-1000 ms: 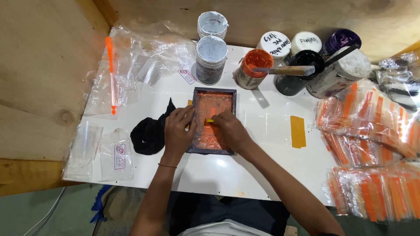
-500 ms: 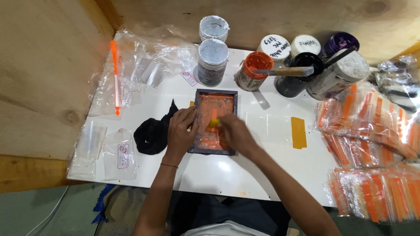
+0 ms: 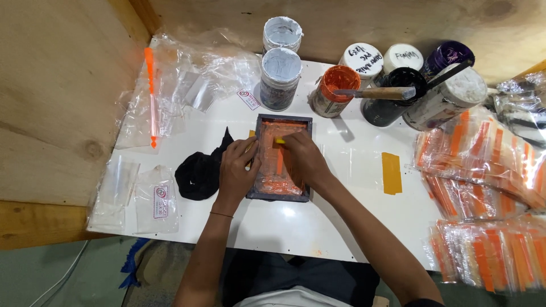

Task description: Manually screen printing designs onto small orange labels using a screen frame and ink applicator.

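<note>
A small dark rectangular frame (image 3: 282,121) smeared with orange paint lies on the white table (image 3: 296,227). My left hand (image 3: 239,169) presses on the frame's left edge and holds it down. My right hand (image 3: 301,159) is inside the frame, gripping a small yellow scraper (image 3: 280,141) against the orange surface. A black cloth (image 3: 199,173) lies just left of my left hand.
Several paint tubs stand at the back: an open orange one (image 3: 333,90), two grey ones (image 3: 280,77), a black one with a wooden-handled tool (image 3: 378,92). Orange-striped clear packets (image 3: 483,170) are piled at right. Clear bags and an orange pen (image 3: 151,96) lie at left. A yellow strip (image 3: 391,173) lies right of the frame.
My right hand with the yellow scraper has moved up the frame, away from me. My left hand stays on the frame's left edge.
</note>
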